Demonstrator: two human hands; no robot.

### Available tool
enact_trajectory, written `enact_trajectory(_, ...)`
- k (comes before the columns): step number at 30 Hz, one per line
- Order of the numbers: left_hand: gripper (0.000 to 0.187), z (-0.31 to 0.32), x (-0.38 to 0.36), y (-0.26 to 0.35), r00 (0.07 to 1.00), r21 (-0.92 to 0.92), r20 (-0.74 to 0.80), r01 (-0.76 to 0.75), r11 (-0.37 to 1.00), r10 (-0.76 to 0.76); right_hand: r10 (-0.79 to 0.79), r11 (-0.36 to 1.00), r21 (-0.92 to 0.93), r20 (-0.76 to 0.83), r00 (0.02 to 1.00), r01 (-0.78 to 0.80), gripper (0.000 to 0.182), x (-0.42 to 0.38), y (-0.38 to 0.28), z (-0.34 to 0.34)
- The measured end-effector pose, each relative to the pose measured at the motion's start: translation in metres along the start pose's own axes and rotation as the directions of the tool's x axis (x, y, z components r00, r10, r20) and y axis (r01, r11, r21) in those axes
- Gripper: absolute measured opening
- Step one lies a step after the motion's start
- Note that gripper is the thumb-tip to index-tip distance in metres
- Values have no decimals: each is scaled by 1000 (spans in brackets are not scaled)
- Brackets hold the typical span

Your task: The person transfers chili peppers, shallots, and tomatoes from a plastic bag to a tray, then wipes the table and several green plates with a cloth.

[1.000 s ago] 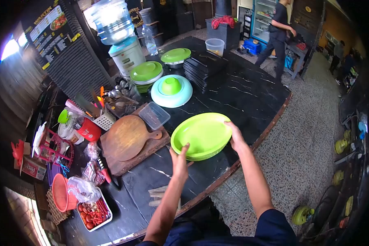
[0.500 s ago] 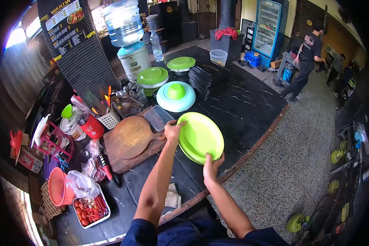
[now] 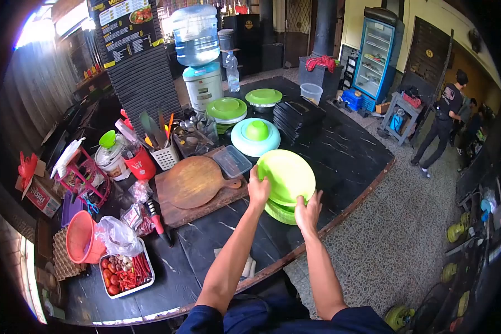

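Observation:
A lime-green oval plate [image 3: 286, 173] is tilted up between my hands. My left hand [image 3: 258, 189] grips its left rim, thumb on the inner face. At the lower right rim, my right hand [image 3: 308, 212] holds on with its fingers behind the plate. Below it sits another lime-green dish [image 3: 280, 212], partly hidden by the plate and standing on the black table [image 3: 345, 153]. Just behind the plate is a light-blue round dish [image 3: 245, 146] with a small green bowl [image 3: 257, 131] upside down on top.
To the left lie a round wooden board [image 3: 192, 181], a clear plastic lid [image 3: 232, 161] and a red-handled knife [image 3: 157, 222]. A tray of chillies and tomatoes [image 3: 129, 292] stands at the front left. Black stacked plates [image 3: 295, 119] are farther back. A person [image 3: 442, 119] walks at the right.
The upper green plate has come up off the other green dish, which now shows beneath it. My view has turned left, and the person at the right has walked farther off.

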State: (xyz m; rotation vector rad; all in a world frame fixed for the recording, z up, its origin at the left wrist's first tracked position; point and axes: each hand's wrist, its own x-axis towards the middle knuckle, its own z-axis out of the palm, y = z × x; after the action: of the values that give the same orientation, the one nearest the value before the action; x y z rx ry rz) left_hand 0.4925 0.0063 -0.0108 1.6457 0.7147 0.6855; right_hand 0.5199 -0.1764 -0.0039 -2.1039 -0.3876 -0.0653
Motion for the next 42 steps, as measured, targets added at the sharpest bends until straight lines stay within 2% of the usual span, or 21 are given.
enact_trajectory(1,64,3,4,-3,996,-121,-76,-50,991,40,-79,996,28,-60,995,80,56,4,-1,2)
enact_trajectory(2,71,-4,1,4,1000,-225,-16,-19,974,16,-89,995,29,-65,994,91,56,3,-18,-5)
enact_trajectory(4,73,-13,-4,13,995,-213,-88,-67,975,49,-29,959,279,-62,998,45,42,-6,-52,-20)
enact_trajectory(7,77,-38,-9,13,954,-79,-268,-163,983,137,-155,932,301,-175,972,202,34,-9,-73,-35)
enact_trajectory(9,76,-77,-30,37,985,-316,-171,-90,945,37,-205,875,427,-100,974,228,31,-10,-82,-48)
enact_trajectory(13,47,-164,-96,43,996,-332,84,57,941,-31,-258,839,511,71,964,187,28,-28,-98,-62)
enact_trajectory(15,36,-194,-141,32,992,-203,126,51,978,-26,-241,787,614,210,948,64,28,-32,-89,-49)
enact_trajectory(16,38,-199,-164,23,994,-279,95,76,957,-51,-179,673,734,283,942,-92,28,-39,-90,-38)
enact_trajectory(17,38,-206,-186,9,982,-319,71,191,928,-178,-184,670,735,306,934,-109,28,-47,-90,-26)
enact_trajectory(19,36,-211,-226,1,958,-736,75,241,633,-277,-175,567,767,468,866,-300,34,-63,-83,4)
enact_trajectory(20,36,-219,-238,-6,955,-735,61,241,634,-291,-87,590,735,469,879,-334,40,-77,-74,25)
enact_trajectory(21,34,-226,-250,-14,945,-719,-50,190,668,-323,-212,572,743,544,812,-348,47,-84,-56,43)
enact_trajectory(23,32,-242,-271,-34,908,-687,-218,117,717,-357,-190,387,698,700,688,-603,46,-119,-60,55)
enact_trajectory(25,32,-257,-288,-49,868,-680,-317,73,729,-383,-252,885,454,660,708,-108,44,-148,-66,47)
enact_trajectory(26,33,-263,-296,-52,861,-656,-347,59,752,-371,-373,882,466,596,711,72,40,-159,-53,59)
enact_trajectory(29,32,-273,-312,-59,864,-678,-359,18,735,-353,-407,820,572,623,668,-34,51,-181,-31,69)
enact_trajectory(33,33,-270,-310,-66,872,-683,-309,75,727,-380,-169,776,468,801,575,-424,54,-188,-57,42)
enact_trajectory(35,35,-265,-295,-49,874,-626,-213,220,748,-436,-304,747,655,490,817,-114,42,-182,-43,51)
enact_trajectory(38,31,-245,-239,-30,933,-587,-176,157,794,-314,-126,791,569,512,850,-225,18,-146,-43,10)
enact_trajectory(41,29,-204,-162,9,981,-407,-167,23,913,-99,-177,875,483,338,924,-9,20,-109,-19,-16)
enact_trajectory(42,27,-184,-139,17,990,-384,-132,-4,923,-51,-56,913,397,340,939,-89,20,-99,-31,-32)
